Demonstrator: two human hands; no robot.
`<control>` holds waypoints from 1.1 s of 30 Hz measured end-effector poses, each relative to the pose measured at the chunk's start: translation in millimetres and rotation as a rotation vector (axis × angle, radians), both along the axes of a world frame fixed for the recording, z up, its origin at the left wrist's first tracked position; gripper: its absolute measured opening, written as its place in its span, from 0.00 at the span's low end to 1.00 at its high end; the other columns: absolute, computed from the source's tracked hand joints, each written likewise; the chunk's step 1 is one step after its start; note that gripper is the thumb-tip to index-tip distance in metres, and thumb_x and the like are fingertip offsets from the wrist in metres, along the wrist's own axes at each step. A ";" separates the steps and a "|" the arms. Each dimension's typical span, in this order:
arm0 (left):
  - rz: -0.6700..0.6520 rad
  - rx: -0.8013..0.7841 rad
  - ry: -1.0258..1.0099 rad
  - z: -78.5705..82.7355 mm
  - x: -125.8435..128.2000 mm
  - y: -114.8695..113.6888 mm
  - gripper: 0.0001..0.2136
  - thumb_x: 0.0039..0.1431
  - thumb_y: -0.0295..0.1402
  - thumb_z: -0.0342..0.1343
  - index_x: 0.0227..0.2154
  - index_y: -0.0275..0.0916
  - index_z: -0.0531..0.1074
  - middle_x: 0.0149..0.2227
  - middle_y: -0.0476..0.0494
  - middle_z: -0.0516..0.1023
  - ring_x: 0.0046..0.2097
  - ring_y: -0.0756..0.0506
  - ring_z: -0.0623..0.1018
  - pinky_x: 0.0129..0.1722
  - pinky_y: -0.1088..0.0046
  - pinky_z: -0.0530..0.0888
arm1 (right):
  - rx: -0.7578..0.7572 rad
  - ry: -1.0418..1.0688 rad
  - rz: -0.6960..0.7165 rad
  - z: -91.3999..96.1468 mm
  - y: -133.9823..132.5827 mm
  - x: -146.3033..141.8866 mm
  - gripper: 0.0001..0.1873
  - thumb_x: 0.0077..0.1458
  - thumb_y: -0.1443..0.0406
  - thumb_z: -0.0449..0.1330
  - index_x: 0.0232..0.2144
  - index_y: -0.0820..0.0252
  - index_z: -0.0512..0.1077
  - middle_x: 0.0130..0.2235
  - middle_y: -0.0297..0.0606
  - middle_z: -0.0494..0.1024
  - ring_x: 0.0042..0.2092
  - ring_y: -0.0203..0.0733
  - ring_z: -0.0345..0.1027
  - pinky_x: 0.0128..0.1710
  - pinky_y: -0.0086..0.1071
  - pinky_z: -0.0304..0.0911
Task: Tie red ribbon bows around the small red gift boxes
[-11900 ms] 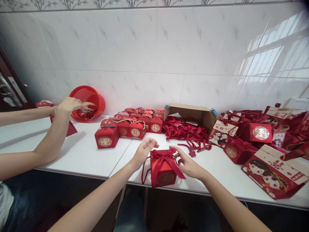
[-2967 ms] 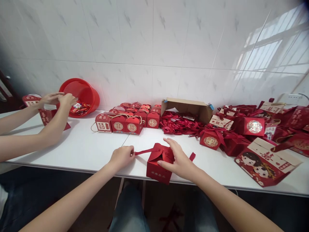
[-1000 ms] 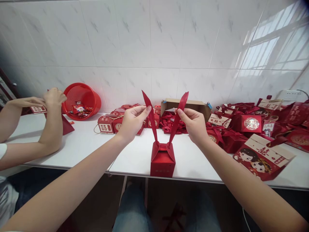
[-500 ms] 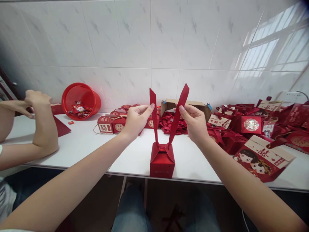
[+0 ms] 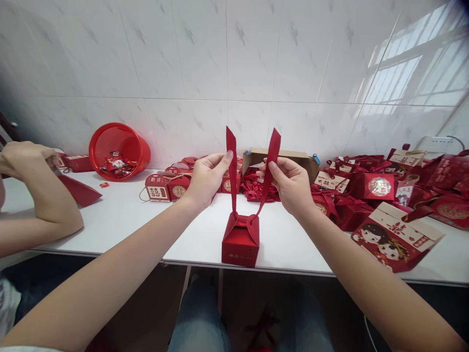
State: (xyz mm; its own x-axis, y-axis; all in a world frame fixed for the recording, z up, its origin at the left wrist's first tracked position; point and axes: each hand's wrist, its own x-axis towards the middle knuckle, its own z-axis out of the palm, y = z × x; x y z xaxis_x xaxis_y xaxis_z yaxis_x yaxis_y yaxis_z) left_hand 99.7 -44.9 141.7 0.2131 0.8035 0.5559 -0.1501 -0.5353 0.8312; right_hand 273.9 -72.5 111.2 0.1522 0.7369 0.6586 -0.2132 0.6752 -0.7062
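A small red gift box (image 5: pixel 240 243) stands at the near edge of the white table (image 5: pixel 128 220). A dark red ribbon (image 5: pixel 232 171) runs through its top and both ends rise upright. My left hand (image 5: pixel 207 177) pinches the left end between thumb and fingers. My right hand (image 5: pixel 289 185) pinches the right end of the ribbon a little above the box. Both hands hover over the box, close together.
A tipped red basket (image 5: pixel 119 146) with candies lies far left, beside another person's arms (image 5: pixel 40 195) holding a red box. Finished small red boxes (image 5: pixel 166 185), an open cardboard box (image 5: pixel 282 159) with ribbons, and larger red gift boxes (image 5: pixel 395 234) crowd the back and right.
My hands have drawn the two ribbon ends closer together and slightly lower. The other person's hands have moved further left, toward their body.
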 end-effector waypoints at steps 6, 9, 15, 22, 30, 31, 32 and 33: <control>-0.052 0.102 0.233 3.2 2.8 -7.1 0.16 0.51 0.45 0.59 0.28 0.34 0.76 0.27 0.45 0.78 0.30 0.49 0.76 0.33 0.73 0.73 | -0.133 -0.178 -0.010 9.0 -4.8 -6.8 0.10 0.48 0.65 0.62 0.36 0.62 0.76 0.21 0.28 0.70 0.19 0.26 0.53 0.19 0.25 0.52; -0.013 0.131 0.347 1.2 3.8 -7.0 0.15 0.48 0.43 0.61 0.25 0.34 0.76 0.25 0.46 0.77 0.29 0.49 0.75 0.29 0.72 0.72 | -0.107 -0.278 0.063 11.0 -10.4 -11.3 0.09 0.48 0.63 0.62 0.32 0.62 0.77 0.22 0.29 0.68 0.23 0.28 0.56 0.21 0.26 0.53; -0.264 -0.068 0.391 -7.9 -2.8 0.4 0.12 0.48 0.33 0.62 0.37 0.36 0.76 0.30 0.45 0.78 0.35 0.46 0.77 0.39 0.67 0.72 | 0.014 -0.400 -0.032 1.2 -7.7 -4.0 0.14 0.55 0.56 0.57 0.34 0.60 0.75 0.26 0.33 0.71 0.27 0.33 0.62 0.25 0.28 0.60; -0.377 -0.423 0.185 -12.8 -15.0 5.6 0.14 0.48 0.24 0.56 0.40 0.37 0.69 0.28 0.48 0.76 0.35 0.45 0.78 0.41 0.63 0.71 | 0.574 -0.916 -0.367 -9.4 -3.1 19.2 0.13 0.60 0.70 0.49 0.38 0.58 0.74 0.37 0.41 0.72 0.39 0.39 0.68 0.37 0.33 0.66; -0.379 -0.267 0.137 -18.6 -9.5 0.4 0.11 0.53 0.32 0.55 0.39 0.35 0.70 0.32 0.42 0.78 0.38 0.45 0.77 0.43 0.65 0.71 | 0.625 -0.939 -0.493 -19.1 -0.4 14.0 0.13 0.60 0.70 0.50 0.42 0.57 0.73 0.39 0.43 0.73 0.39 0.39 0.70 0.37 0.32 0.69; -0.292 -0.175 0.186 -20.8 -9.7 -0.2 0.12 0.54 0.34 0.55 0.40 0.36 0.69 0.32 0.43 0.78 0.38 0.45 0.77 0.42 0.66 0.72 | 0.606 -0.902 -0.501 -20.9 -1.1 12.2 0.13 0.60 0.69 0.51 0.43 0.57 0.74 0.40 0.43 0.74 0.40 0.39 0.70 0.38 0.32 0.69; -0.176 -0.063 0.251 -23.4 -10.7 -0.6 0.13 0.54 0.35 0.55 0.42 0.37 0.69 0.32 0.44 0.78 0.37 0.45 0.77 0.40 0.68 0.72 | 0.584 -0.859 -0.516 -23.1 -2.2 10.5 0.13 0.60 0.69 0.52 0.43 0.56 0.74 0.40 0.42 0.74 0.41 0.39 0.71 0.39 0.33 0.69; -0.044 0.066 0.327 -26.2 -12.5 -0.6 0.13 0.54 0.36 0.55 0.42 0.38 0.69 0.32 0.45 0.78 0.36 0.46 0.77 0.39 0.69 0.72 | 0.561 -0.814 -0.539 -25.7 -3.8 9.1 0.13 0.59 0.69 0.53 0.43 0.55 0.74 0.41 0.42 0.75 0.41 0.40 0.71 0.40 0.33 0.69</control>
State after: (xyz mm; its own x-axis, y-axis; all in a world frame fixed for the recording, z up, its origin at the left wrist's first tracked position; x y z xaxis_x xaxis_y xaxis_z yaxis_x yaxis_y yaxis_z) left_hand 87.2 -45.5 115.5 0.4225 0.7542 0.5026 0.0943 -0.5881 0.8033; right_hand 283.0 -76.3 85.5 -0.2646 0.2735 0.9248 0.5882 0.8057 -0.0699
